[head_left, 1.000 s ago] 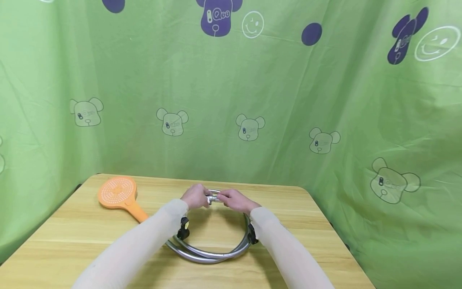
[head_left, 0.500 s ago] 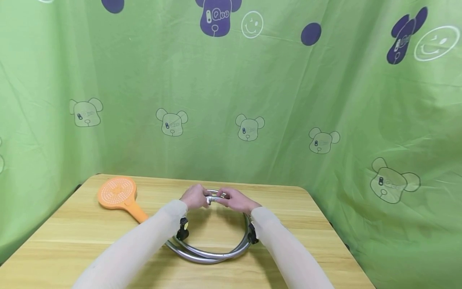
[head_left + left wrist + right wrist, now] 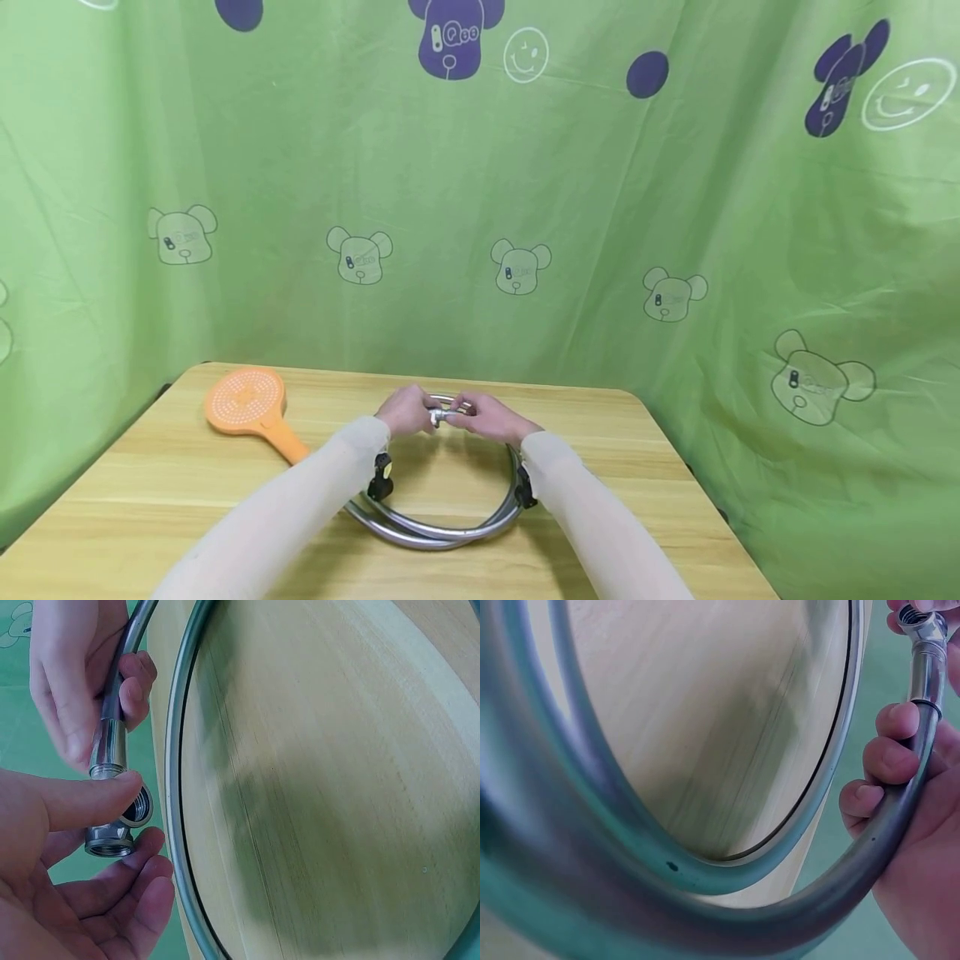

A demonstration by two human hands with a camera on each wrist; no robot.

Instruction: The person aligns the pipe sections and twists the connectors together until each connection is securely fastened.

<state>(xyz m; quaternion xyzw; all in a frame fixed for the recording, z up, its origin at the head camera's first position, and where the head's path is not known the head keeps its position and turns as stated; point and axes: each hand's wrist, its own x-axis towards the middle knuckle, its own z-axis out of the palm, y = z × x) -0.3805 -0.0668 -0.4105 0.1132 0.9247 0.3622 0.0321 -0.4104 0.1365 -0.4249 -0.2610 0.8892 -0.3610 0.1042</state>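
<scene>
My left hand [image 3: 405, 409] pinches a small chrome tee fitting [image 3: 111, 841] between thumb and fingers. Two threaded openings of the fitting show in the left wrist view, one at its end and one at its side. Directly opposite, my right hand [image 3: 491, 417] grips the end of a silver shower hose [image 3: 900, 802], its fingers curled round the hose just behind the metal end sleeve [image 3: 111, 742]. That sleeve meets the tee fitting in line, with a little thread visible at the joint. The rest of the hose lies looped on the table below both hands.
An orange shower head [image 3: 243, 398] lies face up at the table's back left, its handle pointing toward my left forearm. The wooden table [image 3: 600, 500] ends at a green patterned curtain [image 3: 450, 325] behind. Black cameras sit on both wrists.
My right fingers have loosened, shifted and closed again at the hose end beside the fitting. The left hand has stayed in place, and the loop and shower head have not moved.
</scene>
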